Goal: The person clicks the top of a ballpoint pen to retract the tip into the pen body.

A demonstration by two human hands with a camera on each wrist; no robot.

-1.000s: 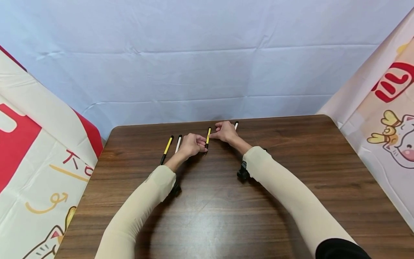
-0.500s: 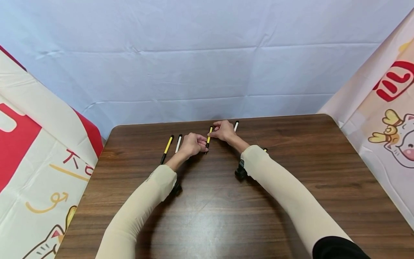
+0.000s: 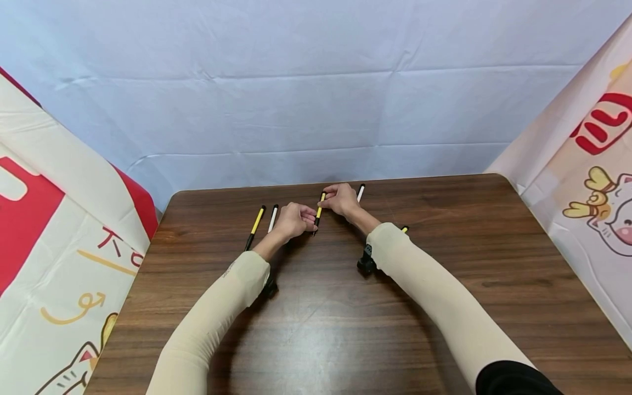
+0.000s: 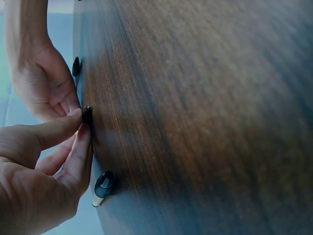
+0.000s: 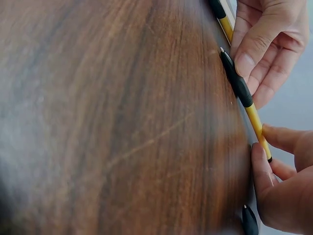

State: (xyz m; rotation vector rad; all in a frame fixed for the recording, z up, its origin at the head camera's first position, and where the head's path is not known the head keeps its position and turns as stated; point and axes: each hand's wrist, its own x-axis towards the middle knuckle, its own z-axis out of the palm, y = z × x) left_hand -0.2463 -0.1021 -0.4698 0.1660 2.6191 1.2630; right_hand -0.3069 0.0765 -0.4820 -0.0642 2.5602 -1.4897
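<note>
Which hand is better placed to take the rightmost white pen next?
Probably the right hand: it is beside that white pen, while the left hand is farther off; both grip one yellow pen.

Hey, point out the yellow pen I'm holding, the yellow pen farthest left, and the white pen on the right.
Held yellow pen (image 5: 252,113), right wrist view: on its yellow barrel.
Leftmost yellow pen (image 3: 256,223), head view: on its yellow barrel.
Right white pen (image 3: 361,193), head view: on its white barrel.

The left grip (image 4: 41,178) pinches a black-tipped pen (image 4: 87,114).
</note>
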